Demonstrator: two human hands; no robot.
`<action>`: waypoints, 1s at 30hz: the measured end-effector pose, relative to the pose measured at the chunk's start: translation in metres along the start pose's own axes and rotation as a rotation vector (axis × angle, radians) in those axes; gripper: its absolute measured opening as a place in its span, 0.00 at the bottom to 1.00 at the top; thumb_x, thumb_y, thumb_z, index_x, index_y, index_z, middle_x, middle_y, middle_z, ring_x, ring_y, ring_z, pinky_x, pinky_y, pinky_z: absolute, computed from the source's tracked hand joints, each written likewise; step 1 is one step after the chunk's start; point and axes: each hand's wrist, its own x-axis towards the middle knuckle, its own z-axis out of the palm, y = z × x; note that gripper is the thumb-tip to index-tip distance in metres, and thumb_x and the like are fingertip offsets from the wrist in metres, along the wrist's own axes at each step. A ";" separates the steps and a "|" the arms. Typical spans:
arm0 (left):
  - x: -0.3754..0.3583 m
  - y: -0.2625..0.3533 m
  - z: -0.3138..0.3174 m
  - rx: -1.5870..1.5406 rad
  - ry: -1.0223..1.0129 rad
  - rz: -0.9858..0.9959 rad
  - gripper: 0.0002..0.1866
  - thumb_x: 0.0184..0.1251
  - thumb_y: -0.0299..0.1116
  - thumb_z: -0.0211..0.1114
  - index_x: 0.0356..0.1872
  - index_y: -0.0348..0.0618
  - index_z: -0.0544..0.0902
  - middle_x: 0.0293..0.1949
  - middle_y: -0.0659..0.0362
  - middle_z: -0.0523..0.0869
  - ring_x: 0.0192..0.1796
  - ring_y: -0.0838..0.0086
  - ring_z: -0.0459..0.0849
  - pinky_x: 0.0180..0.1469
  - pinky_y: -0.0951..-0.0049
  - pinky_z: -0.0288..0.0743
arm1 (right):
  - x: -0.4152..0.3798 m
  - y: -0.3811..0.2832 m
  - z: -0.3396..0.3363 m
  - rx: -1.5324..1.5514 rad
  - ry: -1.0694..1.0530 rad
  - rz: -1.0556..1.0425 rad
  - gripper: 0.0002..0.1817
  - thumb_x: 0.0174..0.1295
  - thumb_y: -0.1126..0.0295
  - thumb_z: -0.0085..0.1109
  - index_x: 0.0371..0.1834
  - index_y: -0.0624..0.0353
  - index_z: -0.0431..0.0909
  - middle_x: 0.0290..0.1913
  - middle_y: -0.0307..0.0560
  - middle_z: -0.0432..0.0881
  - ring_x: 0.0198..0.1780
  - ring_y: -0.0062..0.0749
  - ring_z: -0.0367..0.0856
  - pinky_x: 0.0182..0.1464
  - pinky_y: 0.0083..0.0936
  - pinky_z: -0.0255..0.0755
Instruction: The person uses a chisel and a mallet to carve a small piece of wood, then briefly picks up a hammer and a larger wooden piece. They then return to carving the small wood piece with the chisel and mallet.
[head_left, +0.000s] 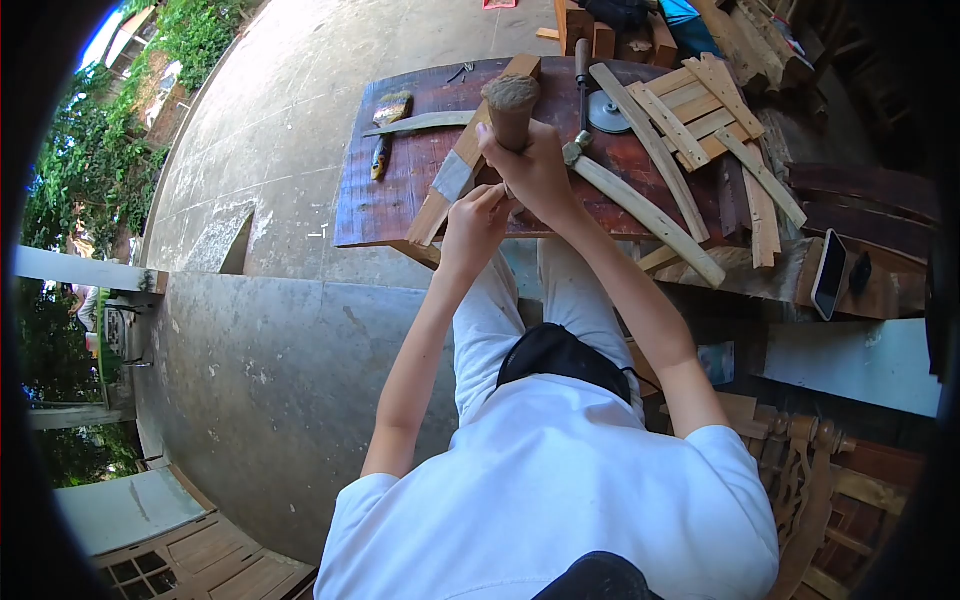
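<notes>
My right hand [540, 175] is closed around a thick, round wooden mallet [510, 112], its worn, frayed end turned up toward me. Just below and to the left, my left hand [474, 228] has its fingers pinched together. Whatever they hold is hidden or too small to name. Under both hands a wooden beam [432, 212] lies slantwise across the dark red worktable [400, 212], with a pale grey patch [455, 176] on its surface. A hammer [575, 150] with a pale wooden handle rests to the right of my right hand.
Left on the table are a paintbrush [393, 106] and a curved wood strip [425, 123]. Toward the right lie a wooden-handled tool [582, 62], a grey disc [608, 112], a long slat [655, 150] and a stack of slats [690, 105]. A phone [828, 275] leans at the far right.
</notes>
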 end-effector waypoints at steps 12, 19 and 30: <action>0.001 -0.002 0.000 -0.085 0.078 0.068 0.07 0.59 0.21 0.65 0.39 0.38 0.84 0.28 0.49 0.82 0.29 0.56 0.84 0.31 0.64 0.77 | -0.003 0.001 -0.002 -0.019 -0.027 -0.059 0.17 0.62 0.70 0.62 0.18 0.63 0.71 0.14 0.32 0.67 0.20 0.09 0.62 0.20 0.20 0.57; 0.002 -0.004 0.001 -0.087 0.087 0.112 0.08 0.59 0.20 0.64 0.40 0.38 0.84 0.31 0.48 0.83 0.30 0.56 0.84 0.32 0.65 0.77 | -0.002 0.002 -0.001 -0.015 -0.017 -0.061 0.17 0.61 0.69 0.63 0.18 0.63 0.71 0.15 0.32 0.68 0.21 0.11 0.62 0.21 0.22 0.59; 0.002 -0.005 0.000 -0.052 0.036 0.061 0.11 0.59 0.19 0.64 0.42 0.39 0.84 0.31 0.48 0.83 0.31 0.56 0.84 0.33 0.64 0.77 | -0.003 0.008 0.000 -0.014 -0.022 -0.030 0.17 0.61 0.69 0.62 0.18 0.63 0.70 0.14 0.31 0.67 0.21 0.11 0.62 0.21 0.22 0.58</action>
